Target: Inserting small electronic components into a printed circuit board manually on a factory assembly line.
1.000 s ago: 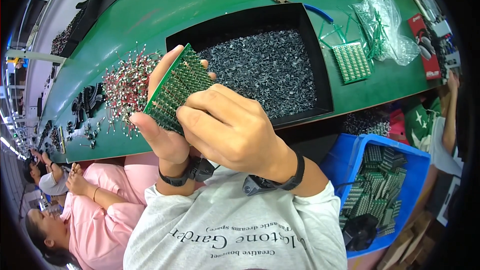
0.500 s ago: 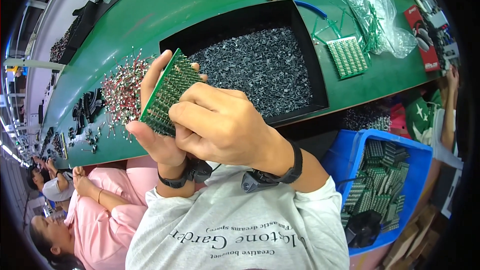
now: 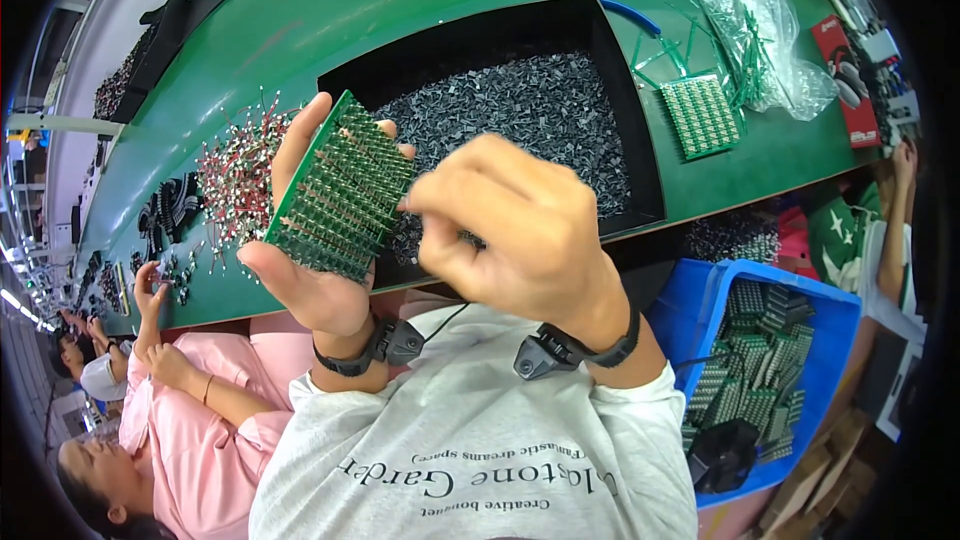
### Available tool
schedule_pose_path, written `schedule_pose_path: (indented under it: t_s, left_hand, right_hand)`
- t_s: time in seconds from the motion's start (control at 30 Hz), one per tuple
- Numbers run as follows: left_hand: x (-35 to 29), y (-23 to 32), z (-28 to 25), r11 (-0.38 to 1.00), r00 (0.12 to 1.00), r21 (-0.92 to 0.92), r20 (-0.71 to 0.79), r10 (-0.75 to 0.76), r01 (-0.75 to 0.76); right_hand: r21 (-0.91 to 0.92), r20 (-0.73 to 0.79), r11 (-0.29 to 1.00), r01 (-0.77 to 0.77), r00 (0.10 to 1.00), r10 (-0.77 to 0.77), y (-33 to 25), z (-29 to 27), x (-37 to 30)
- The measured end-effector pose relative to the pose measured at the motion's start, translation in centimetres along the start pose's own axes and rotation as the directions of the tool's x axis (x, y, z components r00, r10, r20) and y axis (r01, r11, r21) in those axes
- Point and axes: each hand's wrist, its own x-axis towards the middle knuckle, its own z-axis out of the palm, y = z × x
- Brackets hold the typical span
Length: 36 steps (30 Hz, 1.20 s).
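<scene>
A green circuit board panel (image 3: pixel 345 195), covered in rows of small components, is held tilted over the table's near edge. My left hand (image 3: pixel 325 302) grips it by its sides, with the thumb at the lower left edge and fingers behind. My right hand (image 3: pixel 520 220) is closed in a pinch just right of the panel, its fingertips close to the panel's right edge. Whatever it pinches, if anything, is too small to name. Behind the hands lies a black tray (image 3: pixel 628 120) filled with small dark grey plastic pieces (image 3: pixel 540 90).
A heap of red-and-white wired parts (image 3: pixel 240 175) lies left of the tray. To the right are another board panel (image 3: pixel 698 115), clear plastic bags (image 3: pixel 770 50) and blue-handled pliers (image 3: pixel 630 16). A blue bin (image 3: pixel 820 380) of panels stands at my right. A pink-clothed person (image 3: pixel 200 410) sits at my left.
My right hand has moved right, off the panel's face, uncovering its rows. The panel has shifted slightly left. The neighbouring person has raised one hand toward the table.
</scene>
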Motion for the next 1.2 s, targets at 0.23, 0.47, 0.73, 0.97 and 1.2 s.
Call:
schedule_pose_path:
  t_s: [0.23,0.47,0.73,0.97,1.2]
  left_hand:
    - [-0.1,-0.5,0.2,1.0,1.0,-0.025,-0.014,0.01,-0.01]
    - [0.0,-0.6,0.3,0.995,0.999,-0.091,-0.027,0.028,-0.03]
    - [0.0,-0.5,0.5,0.996,0.999,-0.078,-0.034,0.038,-0.04]
    - [-0.3,-0.2,0.7,1.0,0.998,0.003,-0.062,-0.001,0.001]
    - [-0.3,-0.5,0.6,1.0,0.999,0.007,-0.018,0.027,-0.027]
  right_hand:
    - [0.061,0.029,0.998,-0.033,0.999,0.032,-1.0,1.6,-0.6]
    - [0.098,0.118,0.994,-0.046,0.992,0.034,-1.7,2.2,-1.2]
    - [0.065,0.136,0.996,-0.055,0.99,0.046,-2.0,2.6,-1.5]
    - [0.083,0.173,0.996,-0.023,0.985,0.008,-1.7,2.7,-1.2]
    - [0.162,0.086,0.987,0.002,0.996,-0.016,-1.3,2.0,-1.6]
